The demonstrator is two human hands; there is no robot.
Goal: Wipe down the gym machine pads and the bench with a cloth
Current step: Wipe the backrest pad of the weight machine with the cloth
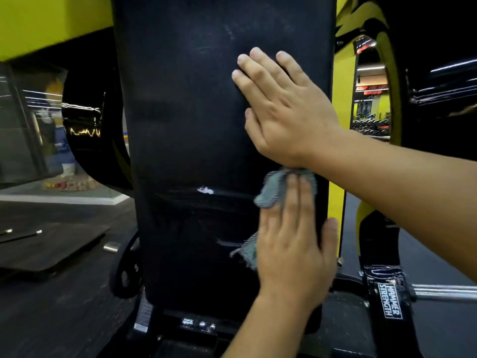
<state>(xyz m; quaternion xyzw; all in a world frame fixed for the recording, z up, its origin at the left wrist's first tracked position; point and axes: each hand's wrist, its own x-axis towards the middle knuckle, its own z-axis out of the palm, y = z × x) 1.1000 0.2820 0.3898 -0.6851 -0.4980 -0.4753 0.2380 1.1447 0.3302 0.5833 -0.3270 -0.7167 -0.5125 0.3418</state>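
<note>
A tall black upright pad [185, 125] fills the middle of the view, with faint smears on it and a small white tear near its lower half. My left hand [291, 244] lies flat on the pad's lower right part and presses a grey cloth [271, 192] against it, with the thumb hooked around the pad's right edge. The cloth shows above and to the left of the fingers. Just above, my right hand [281, 109] rests flat on the pad with its fingers spread, holding nothing.
The yellow and black machine frame [340, 130] stands behind the pad. A black upright with white lettering [389, 301] and a steel bar [444, 293] are at lower right. A weight plate [126, 275] sits at lower left, beside a dark floor mat [51, 249].
</note>
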